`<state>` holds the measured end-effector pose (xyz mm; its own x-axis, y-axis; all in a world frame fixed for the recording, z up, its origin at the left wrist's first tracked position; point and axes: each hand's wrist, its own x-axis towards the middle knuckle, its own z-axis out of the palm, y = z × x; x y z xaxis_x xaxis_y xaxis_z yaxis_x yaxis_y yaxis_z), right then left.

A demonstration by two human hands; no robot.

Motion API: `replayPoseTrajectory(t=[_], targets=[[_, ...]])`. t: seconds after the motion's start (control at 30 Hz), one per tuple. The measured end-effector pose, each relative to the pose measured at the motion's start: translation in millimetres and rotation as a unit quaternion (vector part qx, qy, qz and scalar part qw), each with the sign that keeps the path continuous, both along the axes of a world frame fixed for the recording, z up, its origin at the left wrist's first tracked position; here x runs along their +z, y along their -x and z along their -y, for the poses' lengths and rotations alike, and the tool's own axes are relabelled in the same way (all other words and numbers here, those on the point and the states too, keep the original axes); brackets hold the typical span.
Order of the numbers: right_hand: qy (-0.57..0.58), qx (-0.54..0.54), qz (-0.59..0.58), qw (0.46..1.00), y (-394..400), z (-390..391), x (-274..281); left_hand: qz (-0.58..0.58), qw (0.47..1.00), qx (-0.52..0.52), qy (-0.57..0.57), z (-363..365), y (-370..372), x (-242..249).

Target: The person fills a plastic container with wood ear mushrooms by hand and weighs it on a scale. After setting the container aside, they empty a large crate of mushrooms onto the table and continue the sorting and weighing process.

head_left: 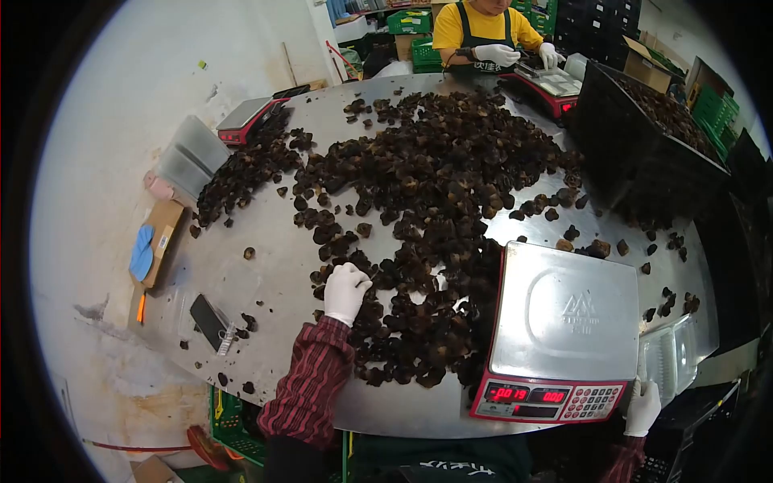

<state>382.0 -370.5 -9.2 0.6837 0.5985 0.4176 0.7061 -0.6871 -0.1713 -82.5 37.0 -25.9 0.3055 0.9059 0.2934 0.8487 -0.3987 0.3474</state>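
Observation:
My left hand (pixel 346 293), in a white glove, reaches onto the near left edge of a wide heap of dark brown, mushroom-like pieces (pixel 435 153). Its fingers are curled together among the pieces; what they hold, if anything, is hidden. At the lower right, my gloved right hand (pixel 642 410) is closed at the near edge of a stack of clear plastic trays (pixel 670 358). Between my hands stands a red digital scale (pixel 564 314) with a bare metal plate, its left display showing -0.019.
A co-worker in yellow (pixel 491 28) handles trays at another scale (pixel 551 84). A black crate (pixel 644 153) of pieces stands at right. Left are a third scale (pixel 245 117), upright clear trays (pixel 189 157), a cardboard box (pixel 163 237) and a phone-like black object (pixel 208 324).

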Motion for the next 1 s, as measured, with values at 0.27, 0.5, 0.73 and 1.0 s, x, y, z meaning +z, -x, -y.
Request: replayPoseTrajectory(t=[0.27, 0.5, 0.73, 1.0], targets=[[0.003, -0.002, 0.01, 1.0, -0.3, 0.2, -0.4, 0.337, 0.931, 0.032, 0.132, 51.9, 48.8, 35.8], [0.014, 0.006, 0.003, 1.0, -4.6, 4.1, -3.5, -0.108, 0.929, 0.354, -0.024, 115.6, 255.9, 20.8], [0.016, 0.005, 0.012, 1.0, -5.4, 4.9, -6.0, -0.271, 0.9, 0.342, 0.019, 135.5, 253.1, 46.6], [-0.006, 0.002, 0.035, 0.999, -3.3, 1.6, -6.5, 0.046, 0.964, -0.26, -0.017, 14.3, -53.5, 66.7]])
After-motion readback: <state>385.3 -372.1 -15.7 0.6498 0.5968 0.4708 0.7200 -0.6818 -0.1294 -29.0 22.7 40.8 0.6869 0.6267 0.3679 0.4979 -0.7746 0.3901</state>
